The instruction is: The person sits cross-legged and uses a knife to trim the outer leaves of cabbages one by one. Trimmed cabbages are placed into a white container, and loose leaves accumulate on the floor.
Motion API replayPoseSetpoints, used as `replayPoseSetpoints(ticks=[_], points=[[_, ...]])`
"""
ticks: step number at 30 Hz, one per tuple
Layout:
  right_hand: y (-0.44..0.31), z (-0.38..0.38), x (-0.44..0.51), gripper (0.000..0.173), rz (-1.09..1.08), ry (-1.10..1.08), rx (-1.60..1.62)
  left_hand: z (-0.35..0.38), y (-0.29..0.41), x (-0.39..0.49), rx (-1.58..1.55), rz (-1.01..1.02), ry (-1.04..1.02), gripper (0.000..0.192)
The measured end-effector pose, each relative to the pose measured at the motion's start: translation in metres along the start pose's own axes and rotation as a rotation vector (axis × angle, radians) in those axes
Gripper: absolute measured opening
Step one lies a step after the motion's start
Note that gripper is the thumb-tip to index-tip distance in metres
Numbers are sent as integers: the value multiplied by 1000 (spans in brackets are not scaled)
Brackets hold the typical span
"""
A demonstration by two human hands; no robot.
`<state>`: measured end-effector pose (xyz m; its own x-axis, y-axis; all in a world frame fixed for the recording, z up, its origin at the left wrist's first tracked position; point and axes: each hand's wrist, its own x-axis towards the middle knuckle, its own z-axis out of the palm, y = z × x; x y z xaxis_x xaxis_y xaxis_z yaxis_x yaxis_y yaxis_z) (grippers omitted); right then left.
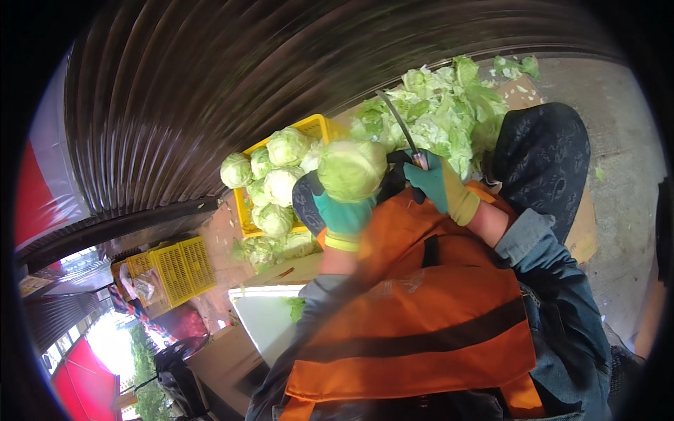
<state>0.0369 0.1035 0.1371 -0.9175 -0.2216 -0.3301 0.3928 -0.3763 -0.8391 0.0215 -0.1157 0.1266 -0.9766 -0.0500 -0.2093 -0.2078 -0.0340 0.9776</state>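
Observation:
My left hand (pixel 342 216), in a green and yellow work glove, holds a trimmed pale green cabbage head (pixel 352 169) up above my knee. My right hand (pixel 434 181), gloved alike, is closed around the handle of a knife with a narrow, curved dark blade (pixel 398 117); the blade points up and away, apart from the cabbage. Beside the held cabbage, a yellow plastic crate (pixel 317 126) holds several cabbage heads (pixel 284 184). A heap of loose cabbage leaves (pixel 442 118) lies beyond the knife. An orange apron (pixel 421 316) covers my lap.
A dark corrugated metal shutter (pixel 210 89) runs behind the crate and leaves. Stacked yellow crates (pixel 184 271) stand at the left, with a white box (pixel 268 321) closer to me. More leaves (pixel 274 250) lie by the full crate. Cardboard (pixel 582 231) lies on the concrete floor at right.

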Motion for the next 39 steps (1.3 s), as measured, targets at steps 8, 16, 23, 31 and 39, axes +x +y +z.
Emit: replayPoseSetpoints(ticks=[8, 16, 23, 31, 39], points=[[-9, 1, -11, 37, 26, -43, 4, 2, 32, -18, -955, -282, -238, 73], [-12, -15, -7, 44, -73, -129, -54, 10, 20, -25, -579, -10, -659, 59], [-19, -32, -2, 46, -196, -35, 64, -68, 56, -47, -771, 9, 35, 74], [3, -54, 15, 47, -32, 52, 181, -305, 38, -48, -737, -6, 422, 73], [5, -57, 29, 40, 75, 252, 115, -420, -11, 23, -484, -76, 857, 76]])
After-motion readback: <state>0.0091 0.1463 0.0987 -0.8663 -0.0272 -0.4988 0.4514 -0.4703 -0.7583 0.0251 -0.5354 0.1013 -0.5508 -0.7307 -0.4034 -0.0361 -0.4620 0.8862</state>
